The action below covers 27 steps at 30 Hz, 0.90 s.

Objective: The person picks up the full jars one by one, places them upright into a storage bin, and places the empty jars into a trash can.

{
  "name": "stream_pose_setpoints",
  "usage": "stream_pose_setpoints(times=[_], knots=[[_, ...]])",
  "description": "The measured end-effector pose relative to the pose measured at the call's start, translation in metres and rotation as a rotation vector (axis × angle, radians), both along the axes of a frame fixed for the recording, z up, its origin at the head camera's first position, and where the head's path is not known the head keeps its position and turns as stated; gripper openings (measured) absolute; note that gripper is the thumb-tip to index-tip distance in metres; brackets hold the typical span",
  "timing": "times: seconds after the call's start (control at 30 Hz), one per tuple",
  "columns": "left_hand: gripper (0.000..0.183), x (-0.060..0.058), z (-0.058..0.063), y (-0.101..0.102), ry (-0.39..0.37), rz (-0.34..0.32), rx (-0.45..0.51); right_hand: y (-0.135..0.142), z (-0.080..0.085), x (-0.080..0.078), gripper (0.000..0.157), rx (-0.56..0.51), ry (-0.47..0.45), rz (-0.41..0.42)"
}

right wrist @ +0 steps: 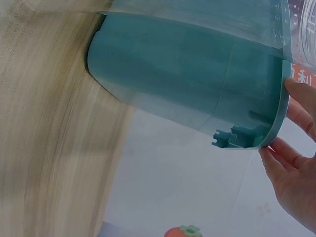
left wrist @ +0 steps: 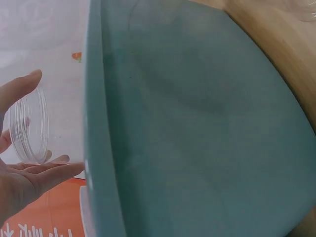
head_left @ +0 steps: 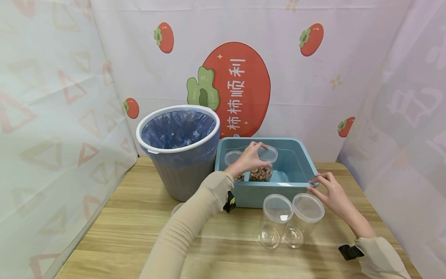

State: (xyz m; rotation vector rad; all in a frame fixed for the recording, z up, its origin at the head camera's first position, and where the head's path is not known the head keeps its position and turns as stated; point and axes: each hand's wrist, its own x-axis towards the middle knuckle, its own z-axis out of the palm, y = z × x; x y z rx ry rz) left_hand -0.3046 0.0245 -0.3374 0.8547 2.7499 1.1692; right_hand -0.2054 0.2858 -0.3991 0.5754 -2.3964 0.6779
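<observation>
In the head view my left hand reaches into a blue-green plastic bin. It grips a clear lidded jar of brown nuts near its top. The left wrist view shows the thumb and fingers spread around the clear round lid, with the jar's lower part hidden by the bin wall. A second jar with nuts stands to its left inside the bin, partly behind my wrist. My right hand pinches the bin's front right corner; in the right wrist view, thumb and fingers hold the rim.
Two clear, lidded jars without contents stand in front of the bin. Left of it is a grey trash can with a blue liner. Another clear jar is mostly hidden behind my left sleeve. Printed curtains surround the wooden table.
</observation>
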Motion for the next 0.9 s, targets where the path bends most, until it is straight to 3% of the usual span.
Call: stream_pose_setpoints(times=[0.33,0.9], knots=[[0.051,0.002,-0.015,0.002,-0.016,-0.013,-0.026,0.0,0.0,-0.001,0.019,0.004,0.002,-0.007],[0.05,0.001,-0.028,0.0,-0.074,-0.04,-0.081,0.001,-0.001,0.0,0.02,0.003,-0.007,-0.008]])
